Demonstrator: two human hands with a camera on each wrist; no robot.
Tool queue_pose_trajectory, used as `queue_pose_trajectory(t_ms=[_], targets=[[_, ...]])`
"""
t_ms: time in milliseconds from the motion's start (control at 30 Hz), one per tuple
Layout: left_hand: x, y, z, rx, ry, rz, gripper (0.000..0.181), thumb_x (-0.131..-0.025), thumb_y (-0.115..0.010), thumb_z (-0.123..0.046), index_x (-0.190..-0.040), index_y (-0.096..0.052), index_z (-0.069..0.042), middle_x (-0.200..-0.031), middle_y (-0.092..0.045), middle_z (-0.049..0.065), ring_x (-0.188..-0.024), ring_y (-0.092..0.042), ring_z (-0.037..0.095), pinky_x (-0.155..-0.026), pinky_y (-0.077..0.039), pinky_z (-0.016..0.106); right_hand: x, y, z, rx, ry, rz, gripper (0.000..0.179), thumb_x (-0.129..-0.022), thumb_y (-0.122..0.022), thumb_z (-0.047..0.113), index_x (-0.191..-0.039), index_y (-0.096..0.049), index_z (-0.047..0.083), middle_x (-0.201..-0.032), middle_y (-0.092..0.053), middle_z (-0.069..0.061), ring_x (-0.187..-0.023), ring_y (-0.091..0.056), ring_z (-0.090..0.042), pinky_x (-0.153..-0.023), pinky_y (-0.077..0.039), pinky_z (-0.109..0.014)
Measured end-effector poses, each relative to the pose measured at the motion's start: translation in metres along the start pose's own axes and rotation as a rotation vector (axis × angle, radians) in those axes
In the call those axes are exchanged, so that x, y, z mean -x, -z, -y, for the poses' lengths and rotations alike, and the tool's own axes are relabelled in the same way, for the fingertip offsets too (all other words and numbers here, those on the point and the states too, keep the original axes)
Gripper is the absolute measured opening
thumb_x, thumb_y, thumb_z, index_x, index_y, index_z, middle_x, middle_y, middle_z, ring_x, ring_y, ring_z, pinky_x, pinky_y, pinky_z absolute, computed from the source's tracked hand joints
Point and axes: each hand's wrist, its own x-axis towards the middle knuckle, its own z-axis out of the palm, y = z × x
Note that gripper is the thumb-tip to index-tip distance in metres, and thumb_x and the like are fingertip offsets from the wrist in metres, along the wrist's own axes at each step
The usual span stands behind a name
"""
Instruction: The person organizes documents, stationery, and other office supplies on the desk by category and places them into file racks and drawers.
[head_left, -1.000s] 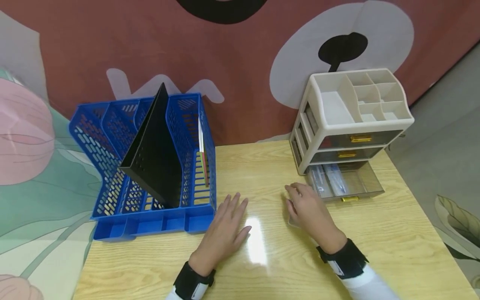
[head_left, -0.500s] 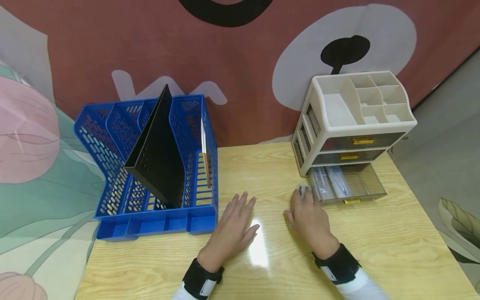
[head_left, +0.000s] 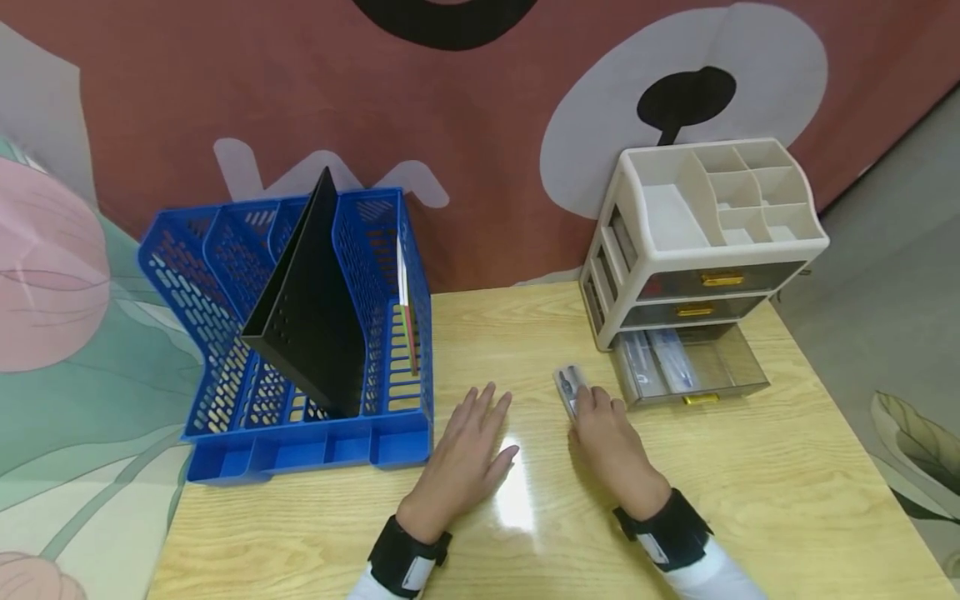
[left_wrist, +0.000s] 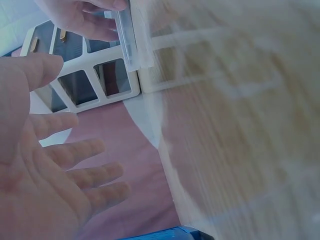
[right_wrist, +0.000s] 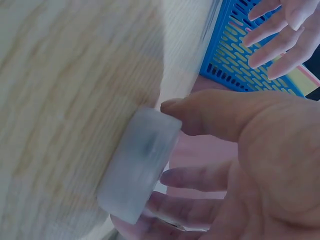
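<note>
My right hand (head_left: pixel 611 446) grips a small clear plastic case (head_left: pixel 567 385) low over the table, left of the pulled-out drawer (head_left: pixel 720 367). A dark slim item shows inside the case, its kind unclear. In the right wrist view the thumb and fingers (right_wrist: pixel 200 177) lie along the frosted end of the case (right_wrist: pixel 140 165). My left hand (head_left: pixel 457 467) is spread beside the blue file rack's front right corner, holding nothing. Its fingers (left_wrist: pixel 82 152) are apart in the left wrist view. Clear packets (head_left: pixel 673 360) lie in the drawer's left part.
On the left stands a blue file rack (head_left: pixel 300 446) with a black folder (head_left: pixel 315 308) leaning in it and thin booklets (head_left: pixel 406 308) at its right side. A white drawer organizer (head_left: pixel 660 242) stands at the back right of the wooden table (head_left: pixel 495 333), against a printed cloth.
The case was mostly hidden under my right hand, then showed close to the drawer. Now hand and case are farther left. My left hand has shifted slightly right.
</note>
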Motion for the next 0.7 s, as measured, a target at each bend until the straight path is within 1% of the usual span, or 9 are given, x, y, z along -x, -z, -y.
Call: queue_pose_trajectory(t_ms=[133, 233, 367, 467, 567, 700], targets=[[0.0, -0.002, 0.001, 0.004, 0.011, 0.01, 0.068, -0.097, -0.052, -0.041, -0.152, -0.03, -0.009, -0.155, -0.032, 0.023, -0.141, -0.026, 0.044, -0.114, -0.029, 0.057, 0.002, 0.0, 0.0, 0.014, -0.003, 0.007, 0.057, -0.073, -0.077, 0.01, -0.12, -0.054, -0.012, -0.103, -0.06, -0.031, -0.079, -0.055, -0.045, -0.059, -0.054, -0.051], [0.0, -0.003, 0.001, 0.007, 0.018, 0.02, 0.068, -0.096, -0.052, -0.041, -0.152, -0.03, -0.009, -0.156, -0.032, 0.023, -0.14, -0.027, 0.044, -0.114, -0.029, 0.058, 0.002, 0.001, 0.001, 0.013, -0.014, 0.024, 0.058, -0.075, -0.076, 0.01, -0.126, -0.054, -0.008, -0.106, -0.059, -0.032, -0.082, -0.055, -0.046, -0.059, -0.055, -0.052], [0.0, -0.003, 0.002, 0.003, 0.02, 0.024, 0.068, -0.096, -0.053, -0.041, -0.152, -0.031, -0.009, -0.155, -0.032, 0.023, -0.14, -0.028, 0.044, -0.114, -0.029, 0.057, 0.002, 0.001, 0.002, 0.003, -0.046, 0.065, 0.06, -0.077, -0.075, 0.012, -0.131, -0.053, -0.001, -0.109, -0.059, -0.031, -0.085, -0.054, -0.046, -0.056, -0.056, -0.052], [0.0, -0.003, 0.002, 0.005, 0.028, 0.029, 0.068, -0.096, -0.053, -0.041, -0.152, -0.031, -0.009, -0.155, -0.032, 0.023, -0.14, -0.027, 0.044, -0.114, -0.029, 0.057, 0.002, 0.001, 0.001, -0.016, -0.035, 0.063, 0.061, -0.078, -0.077, 0.012, -0.134, -0.053, 0.003, -0.109, -0.06, -0.03, -0.085, -0.055, -0.045, -0.054, -0.056, -0.051], [0.0, -0.002, 0.002, 0.01, 0.038, 0.03, 0.067, -0.096, -0.053, -0.04, -0.152, -0.031, -0.01, -0.155, -0.032, 0.023, -0.141, -0.027, 0.044, -0.113, -0.03, 0.058, 0.002, 0.0, -0.005, -0.049, 0.008, 0.045, 0.063, -0.078, -0.078, 0.012, -0.135, -0.054, 0.004, -0.109, -0.062, -0.029, -0.084, -0.057, -0.044, -0.059, -0.057, -0.05], [0.0, -0.003, 0.002, 0.017, 0.05, 0.029, 0.067, -0.096, -0.054, -0.04, -0.152, -0.031, -0.01, -0.155, -0.033, 0.023, -0.14, -0.028, 0.044, -0.113, -0.03, 0.058, 0.003, 0.003, -0.012, -0.124, 0.048, 0.035, 0.06, -0.081, -0.076, 0.013, -0.136, -0.055, 0.005, -0.112, -0.063, -0.028, -0.087, -0.058, -0.041, -0.069, -0.056, -0.051]])
